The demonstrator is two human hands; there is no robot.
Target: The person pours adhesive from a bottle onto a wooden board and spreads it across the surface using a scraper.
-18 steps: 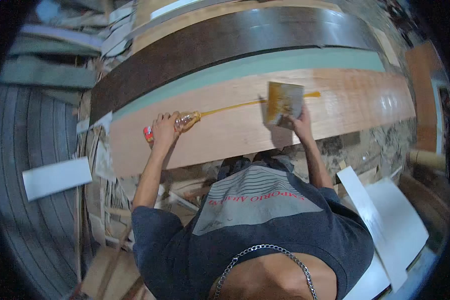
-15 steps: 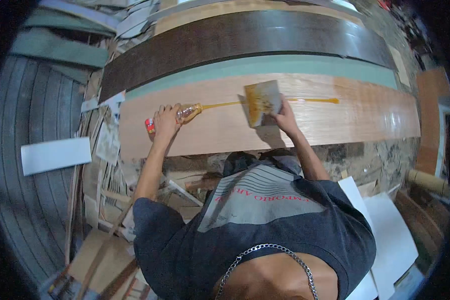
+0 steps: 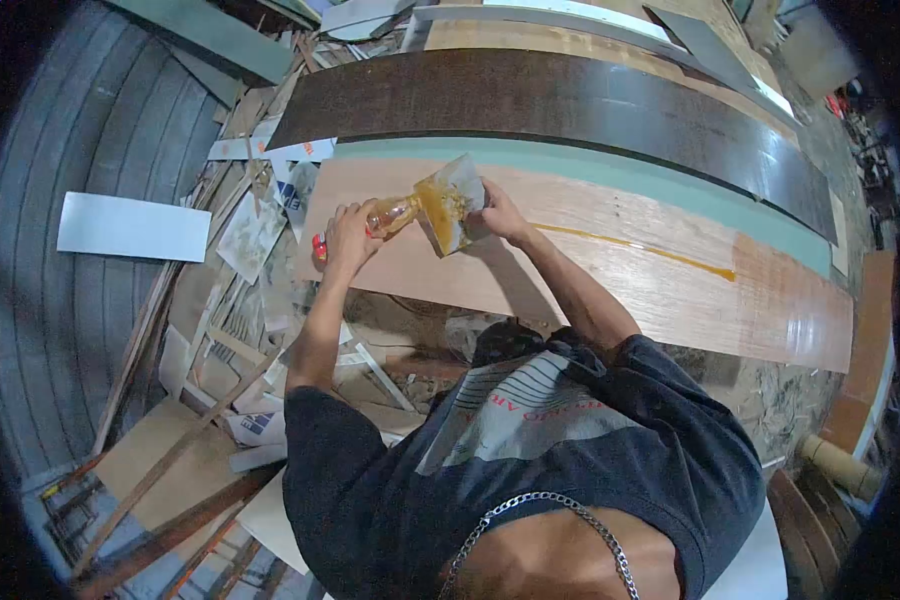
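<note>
My left hand (image 3: 350, 240) is wrapped round a clear plastic bottle (image 3: 393, 214) with amber liquid inside and a red part at its near end. The bottle lies tilted, its neck touching or right beside a flat, glue-smeared spreader (image 3: 454, 200). My right hand (image 3: 502, 216) grips that square grey spreader by its right edge. Both are over a long light wooden board (image 3: 610, 205). A thin line of amber glue (image 3: 650, 247) runs along the board to the right of my right hand. The spreader hides the bottle's mouth in part.
Behind the board lie a pale green strip (image 3: 570, 168) and a long dark brown panel (image 3: 530, 95). A white rectangular piece (image 3: 133, 227) rests on grey ribbed sheeting at left. Wood offcuts (image 3: 240, 330) clutter the left floor. A cardboard tube (image 3: 840, 466) lies at right.
The bottle and spreader have come together; my right hand moved left with the spreader. The view has shifted and turned, and the glue line by the bottle is now hidden.
</note>
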